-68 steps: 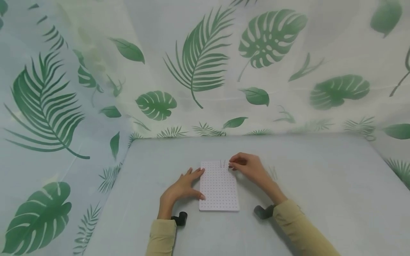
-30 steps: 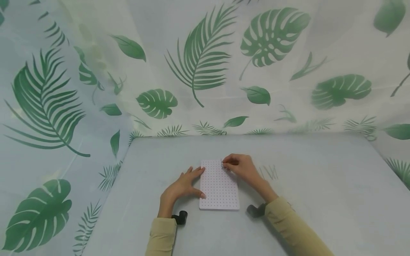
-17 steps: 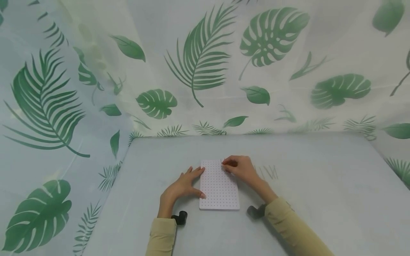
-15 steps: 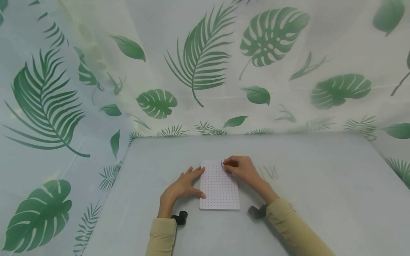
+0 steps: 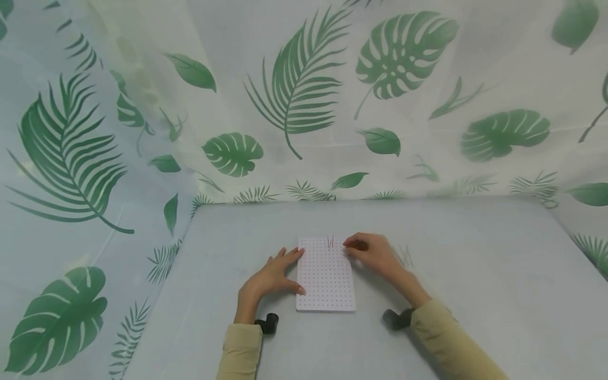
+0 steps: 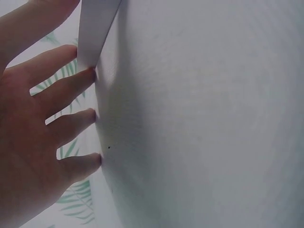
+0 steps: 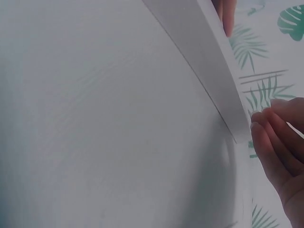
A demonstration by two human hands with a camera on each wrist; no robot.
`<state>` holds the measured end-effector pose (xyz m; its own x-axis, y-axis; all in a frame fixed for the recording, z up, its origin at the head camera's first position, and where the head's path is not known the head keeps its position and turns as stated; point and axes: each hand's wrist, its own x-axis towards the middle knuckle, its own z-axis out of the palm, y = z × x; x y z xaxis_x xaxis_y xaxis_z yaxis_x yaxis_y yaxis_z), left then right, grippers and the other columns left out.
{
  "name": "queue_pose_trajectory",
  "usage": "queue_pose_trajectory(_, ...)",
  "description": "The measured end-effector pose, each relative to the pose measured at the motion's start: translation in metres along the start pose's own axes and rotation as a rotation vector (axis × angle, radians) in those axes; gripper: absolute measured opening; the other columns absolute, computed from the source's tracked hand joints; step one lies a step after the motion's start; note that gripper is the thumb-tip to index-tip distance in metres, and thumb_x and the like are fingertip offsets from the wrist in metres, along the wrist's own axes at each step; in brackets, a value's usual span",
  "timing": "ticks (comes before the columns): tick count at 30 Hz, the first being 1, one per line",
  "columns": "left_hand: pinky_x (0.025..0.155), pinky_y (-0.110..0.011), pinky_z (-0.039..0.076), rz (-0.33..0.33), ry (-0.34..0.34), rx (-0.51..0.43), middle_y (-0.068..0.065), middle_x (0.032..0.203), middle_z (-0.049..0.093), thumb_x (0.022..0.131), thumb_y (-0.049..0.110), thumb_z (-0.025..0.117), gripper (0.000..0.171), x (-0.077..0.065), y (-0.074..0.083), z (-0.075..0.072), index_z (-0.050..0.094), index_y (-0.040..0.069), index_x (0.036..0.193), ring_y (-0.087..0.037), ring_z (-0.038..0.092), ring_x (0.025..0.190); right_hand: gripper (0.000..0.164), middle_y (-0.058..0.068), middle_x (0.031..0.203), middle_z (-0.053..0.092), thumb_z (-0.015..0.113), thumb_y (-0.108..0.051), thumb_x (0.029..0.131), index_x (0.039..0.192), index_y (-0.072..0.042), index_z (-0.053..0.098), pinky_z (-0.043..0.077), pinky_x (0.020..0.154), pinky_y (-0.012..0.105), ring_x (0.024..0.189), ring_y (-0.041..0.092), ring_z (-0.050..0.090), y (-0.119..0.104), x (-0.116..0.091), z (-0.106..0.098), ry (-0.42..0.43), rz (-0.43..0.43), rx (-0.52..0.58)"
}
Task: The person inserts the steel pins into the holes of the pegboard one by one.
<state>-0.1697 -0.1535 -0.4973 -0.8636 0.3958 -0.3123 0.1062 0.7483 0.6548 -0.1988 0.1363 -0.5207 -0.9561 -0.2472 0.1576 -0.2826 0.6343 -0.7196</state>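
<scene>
A white board (image 5: 325, 279) with a grid of small holes lies flat in the head view. Thin reddish sticks (image 5: 333, 241) stand near its far right corner, one leaning between two others. My left hand (image 5: 268, 277) is spread along the left side, thumb and a fingertip resting on the board; in the left wrist view its fingers (image 6: 66, 90) reach out straight. My right hand (image 5: 375, 253) is at the right edge, just right of the sticks. In the right wrist view its curled fingertips (image 7: 261, 116) meet the thumb, with no stick showing between them.
Several loose thin sticks (image 5: 405, 256) lie on the pale table (image 5: 475, 274) behind the right forearm, partly hidden by it. A leaf-patterned curtain (image 5: 304, 174) hangs behind and at the left. Black wrist cameras (image 5: 271, 323) sit at both cuffs.
My right hand has moved right, away from the standing sticks, after leaving a leaning stick between the two that stood there earlier. My left hand stays on the board.
</scene>
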Motion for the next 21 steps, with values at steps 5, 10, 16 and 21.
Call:
queue_pose_trajectory(5,0.129,-0.061,0.007,0.001,-0.004,0.015,-0.010,0.169,0.031,0.075,0.026,0.091,0.100,0.000,0.002,0.000,0.039,0.012,0.160,-0.037,0.012,0.160,0.015,0.000,0.094,0.079,0.080,-0.009,0.087,0.102,-0.011,0.079,0.060,0.087,0.041,0.090,0.018,0.073,0.009,-0.007,-0.010,0.005,0.003,-0.040)
queue_pose_trajectory(10,0.129,-0.061,0.007,0.005,-0.004,0.012,-0.010,0.169,0.031,0.076,0.026,0.091,0.100,-0.001,0.002,0.000,0.039,0.012,0.160,-0.038,0.012,0.160,0.015,-0.001,0.093,0.079,0.080,-0.008,0.086,0.100,-0.011,0.079,0.060,0.084,0.038,0.088,0.017,0.073,0.018,-0.013,-0.018,0.010,-0.010,-0.069)
queue_pose_trajectory(16,0.129,-0.060,0.008,-0.001,-0.005,0.018,-0.010,0.168,0.031,0.077,0.026,0.090,0.099,0.000,0.003,0.001,0.039,0.012,0.160,-0.037,0.012,0.160,0.015,0.003,0.095,0.079,0.078,-0.005,0.087,0.102,-0.007,0.078,0.060,0.080,0.032,0.087,0.018,0.073,0.024,-0.020,-0.029,0.009,-0.026,-0.066)
queue_pose_trajectory(21,0.129,-0.059,0.010,-0.001,-0.002,0.016,-0.012,0.167,0.033,0.077,0.025,0.090,0.097,-0.002,0.004,0.002,0.040,0.010,0.159,-0.038,0.015,0.159,0.015,0.005,0.095,0.078,0.077,-0.002,0.087,0.102,-0.006,0.078,0.059,0.076,0.030,0.085,0.016,0.071,0.030,-0.023,-0.038,0.006,-0.023,-0.086)
